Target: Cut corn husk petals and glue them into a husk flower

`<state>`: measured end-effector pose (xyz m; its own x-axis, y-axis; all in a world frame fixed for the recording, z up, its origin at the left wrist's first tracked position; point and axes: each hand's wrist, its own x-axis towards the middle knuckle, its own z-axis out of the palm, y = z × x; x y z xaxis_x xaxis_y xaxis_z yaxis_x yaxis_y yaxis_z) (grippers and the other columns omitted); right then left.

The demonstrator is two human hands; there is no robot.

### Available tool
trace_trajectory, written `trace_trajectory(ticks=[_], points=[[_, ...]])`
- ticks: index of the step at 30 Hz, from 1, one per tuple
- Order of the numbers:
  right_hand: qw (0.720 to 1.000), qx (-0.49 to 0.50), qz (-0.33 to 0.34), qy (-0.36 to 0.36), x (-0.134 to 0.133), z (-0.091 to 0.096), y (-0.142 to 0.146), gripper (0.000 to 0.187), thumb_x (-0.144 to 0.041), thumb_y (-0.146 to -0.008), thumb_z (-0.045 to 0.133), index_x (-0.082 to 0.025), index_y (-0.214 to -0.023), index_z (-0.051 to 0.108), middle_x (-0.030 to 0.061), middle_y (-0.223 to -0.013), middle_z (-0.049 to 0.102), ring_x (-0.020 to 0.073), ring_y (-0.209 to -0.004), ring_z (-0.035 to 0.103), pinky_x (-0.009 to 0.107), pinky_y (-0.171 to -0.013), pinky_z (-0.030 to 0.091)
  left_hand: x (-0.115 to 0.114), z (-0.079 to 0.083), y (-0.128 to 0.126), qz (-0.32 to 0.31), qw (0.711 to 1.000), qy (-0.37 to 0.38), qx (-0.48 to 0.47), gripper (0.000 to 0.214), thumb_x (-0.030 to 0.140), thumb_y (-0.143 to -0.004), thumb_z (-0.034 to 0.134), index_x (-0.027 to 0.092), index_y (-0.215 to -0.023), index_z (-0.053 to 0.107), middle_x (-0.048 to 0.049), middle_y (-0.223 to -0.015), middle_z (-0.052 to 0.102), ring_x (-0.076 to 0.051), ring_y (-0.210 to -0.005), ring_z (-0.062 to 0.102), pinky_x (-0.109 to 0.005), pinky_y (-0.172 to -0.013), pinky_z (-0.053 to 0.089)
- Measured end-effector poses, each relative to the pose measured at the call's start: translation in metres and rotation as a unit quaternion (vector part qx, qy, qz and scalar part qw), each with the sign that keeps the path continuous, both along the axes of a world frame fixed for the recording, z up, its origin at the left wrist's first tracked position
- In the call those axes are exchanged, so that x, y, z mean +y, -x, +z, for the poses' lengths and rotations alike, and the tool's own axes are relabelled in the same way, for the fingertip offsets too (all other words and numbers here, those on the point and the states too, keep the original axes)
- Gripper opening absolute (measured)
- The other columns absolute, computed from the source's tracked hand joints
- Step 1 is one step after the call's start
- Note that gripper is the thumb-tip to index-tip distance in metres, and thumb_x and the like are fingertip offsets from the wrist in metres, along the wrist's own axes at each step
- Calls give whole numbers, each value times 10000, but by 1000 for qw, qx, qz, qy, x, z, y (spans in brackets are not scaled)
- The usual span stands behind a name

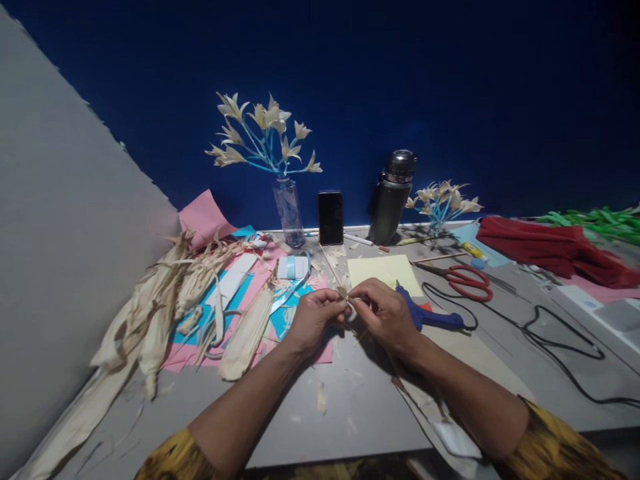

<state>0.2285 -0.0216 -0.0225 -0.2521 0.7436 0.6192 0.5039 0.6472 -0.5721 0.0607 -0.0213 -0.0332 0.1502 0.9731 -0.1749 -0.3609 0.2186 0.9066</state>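
Over the middle of the table, my left hand [320, 317] and my right hand [381, 310] meet fingertip to fingertip. Both are closed in a pinch on a small pale piece of husk [343, 292], mostly covered by the fingers. A thin stick seems to run up and away from that spot. Just right of my right hand lies a blue glue gun [433, 317] with a black cord. Beyond the hands is a pale yellow paper sheet [383, 272]. Dried corn husks [247, 333] lie to the left of my left hand.
At the back stand a glass vase [289, 212] of husk flowers, a phone [331, 218], a dark flask [393, 200] and a smaller flower bunch [440, 203]. Red-handled scissors [469, 283], a looping black cord [550, 337] and red cloth [550, 247] lie right. Husk scraps litter the tabletop.
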Motion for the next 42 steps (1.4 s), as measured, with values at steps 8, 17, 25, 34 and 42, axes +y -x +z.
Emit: trace_trajectory(ticks=[8, 17, 25, 34, 42], points=[[1000, -22, -17, -2, 0, -2, -2, 103, -159, -914, 589, -217, -877, 667, 46, -831, 705, 192, -779, 657, 294, -691, 467, -3, -1, 0, 14, 995, -62, 83, 152, 247, -672, 807, 150, -696, 693, -4, -591, 639, -117, -525, 586, -250, -543, 508], [997, -52, -33, -41, -4, 2, 1, 120, -173, -926, 575, -211, -844, 654, 45, -784, 698, 175, -689, 634, 282, -630, 432, -5, 1, -2, 35, 988, -76, 132, 74, 219, -672, 761, 158, -685, 720, -9, -601, 655, -114, -529, 573, -245, -550, 470], [996, -67, -35, -45, -4, 0, 0, 106, -162, -916, 577, -209, -843, 637, 35, -770, 691, 169, -669, 620, 279, -623, 412, -10, 10, -5, 70, 975, -101, 184, 43, 179, -670, 702, 171, -630, 713, -7, -604, 669, -114, -553, 556, -243, -570, 440], [996, -68, -26, -46, -4, -3, 0, 58, -182, -909, 597, -201, -869, 634, 35, -780, 702, 158, -626, 611, 275, -612, 422, -7, 4, -1, 72, 968, -121, 206, 49, 199, -685, 699, 169, -646, 691, 11, -597, 638, -106, -541, 521, -243, -560, 407], [999, 10, -37, 28, -1, -5, 0, 125, -143, -847, 578, -206, -941, 630, 3, -773, 699, 139, -556, 578, 258, -576, 442, -10, 9, 0, 97, 963, -164, 190, 58, 200, -699, 678, 178, -650, 701, -9, -638, 697, -138, -614, 584, -268, -631, 438]])
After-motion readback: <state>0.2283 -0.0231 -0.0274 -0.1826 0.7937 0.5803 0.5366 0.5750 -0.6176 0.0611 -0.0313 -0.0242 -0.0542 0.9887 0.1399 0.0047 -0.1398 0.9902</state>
